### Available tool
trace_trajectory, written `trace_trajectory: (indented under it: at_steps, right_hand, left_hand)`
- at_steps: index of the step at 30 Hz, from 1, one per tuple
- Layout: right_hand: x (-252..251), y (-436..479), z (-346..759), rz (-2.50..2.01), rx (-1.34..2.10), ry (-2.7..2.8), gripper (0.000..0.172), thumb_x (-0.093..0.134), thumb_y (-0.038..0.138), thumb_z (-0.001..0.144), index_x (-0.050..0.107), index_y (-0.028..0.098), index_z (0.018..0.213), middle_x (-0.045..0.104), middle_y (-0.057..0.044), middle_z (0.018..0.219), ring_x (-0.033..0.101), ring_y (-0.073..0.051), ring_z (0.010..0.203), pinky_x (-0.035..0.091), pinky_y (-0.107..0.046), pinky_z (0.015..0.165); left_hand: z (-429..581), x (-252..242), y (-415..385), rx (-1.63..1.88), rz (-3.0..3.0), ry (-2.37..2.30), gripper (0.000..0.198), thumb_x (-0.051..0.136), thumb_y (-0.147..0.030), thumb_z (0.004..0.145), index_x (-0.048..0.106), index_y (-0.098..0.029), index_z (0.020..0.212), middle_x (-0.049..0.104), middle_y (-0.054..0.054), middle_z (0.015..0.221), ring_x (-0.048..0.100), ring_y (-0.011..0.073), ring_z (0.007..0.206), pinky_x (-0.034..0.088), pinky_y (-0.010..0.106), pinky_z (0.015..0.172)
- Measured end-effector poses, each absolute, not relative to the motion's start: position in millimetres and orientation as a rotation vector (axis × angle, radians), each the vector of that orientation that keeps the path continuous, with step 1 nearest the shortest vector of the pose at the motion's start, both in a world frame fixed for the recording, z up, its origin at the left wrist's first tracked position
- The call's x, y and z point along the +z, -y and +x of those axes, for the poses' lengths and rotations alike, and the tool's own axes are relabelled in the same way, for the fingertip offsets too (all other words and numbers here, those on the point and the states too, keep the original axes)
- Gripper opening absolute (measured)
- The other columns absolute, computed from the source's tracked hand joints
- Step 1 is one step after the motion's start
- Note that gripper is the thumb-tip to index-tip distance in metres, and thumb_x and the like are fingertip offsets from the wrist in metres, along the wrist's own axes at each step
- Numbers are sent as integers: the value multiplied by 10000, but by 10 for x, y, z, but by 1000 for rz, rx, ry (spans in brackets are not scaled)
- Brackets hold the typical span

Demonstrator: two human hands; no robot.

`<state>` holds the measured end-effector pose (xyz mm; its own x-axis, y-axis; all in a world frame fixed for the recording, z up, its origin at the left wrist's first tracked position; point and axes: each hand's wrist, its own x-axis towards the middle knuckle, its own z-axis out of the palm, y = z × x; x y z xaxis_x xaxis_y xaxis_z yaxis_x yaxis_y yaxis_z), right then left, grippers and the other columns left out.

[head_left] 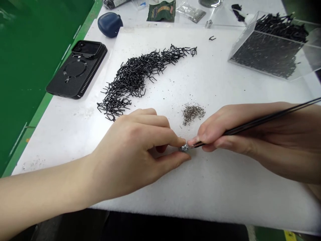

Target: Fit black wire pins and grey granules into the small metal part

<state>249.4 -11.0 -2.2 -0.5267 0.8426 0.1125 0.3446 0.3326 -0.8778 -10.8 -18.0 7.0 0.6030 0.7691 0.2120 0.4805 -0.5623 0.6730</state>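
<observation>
- Left hand pinches a tiny silvery piece between thumb and fingertips, just right of centre on the white foam sheet.
- Right hand grips black tweezers, their tips at the piece; their long axis runs far-right.
- Hands together.
- Farther: grey granules, black wire staples, a clear acrylic bin.

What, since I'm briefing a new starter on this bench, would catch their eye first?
The long curved heap of bent black wire pieces across the middle of the white foam sheet stands out first, with a clear box of more at the upper right. At the front, the left hand pinches a shiny silver piece against the tip of black tweezers held in the right hand.
</observation>
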Motion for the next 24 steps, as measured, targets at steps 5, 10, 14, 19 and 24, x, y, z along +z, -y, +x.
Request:
trace_trajectory:
  at_steps: [5,10,14,19,24]
  right_hand:
    - [-19,127,2515,-1047,1146,2027,177,821,271,914,815,404,1031,833,54,1019,812,-226,895,687,-330,733]
    - [-22,114,2511,-1036,1144,2031,176,831,272,903,818,397,1027,830,45,971,802,-230,836,685,-334,699]
    - [-24,106,2513,-1037,1153,2028,177,836,266,898,822,392,1022,830,36,969,795,-233,819,680,-342,685]
    - [-33,113,2522,-1036,1135,2024,172,836,272,902,822,387,1027,833,40,984,803,-223,830,674,-319,658]
    - [-43,115,2518,-1036,1153,2016,195,848,266,885,825,395,1028,837,49,1007,809,-227,837,686,-322,667]
  left_hand:
    - [-108,84,182,650,2258,-988,35,831,-196,887,850,-167,894,675,-29,680,551,122,669,479,278,677]
    - [-102,67,169,648,2255,-982,33,834,-197,880,847,-168,869,667,-32,671,546,122,664,469,277,662]
    - [-105,59,176,649,2250,-989,32,827,-192,882,849,-171,872,666,-29,672,542,126,667,461,279,654]
    - [-129,74,204,652,2255,-995,35,835,-200,880,848,-172,863,665,-32,672,538,122,662,461,279,655]
    - [-124,80,196,622,2248,-998,41,822,-208,892,849,-178,886,667,-35,685,540,122,674,464,279,665]
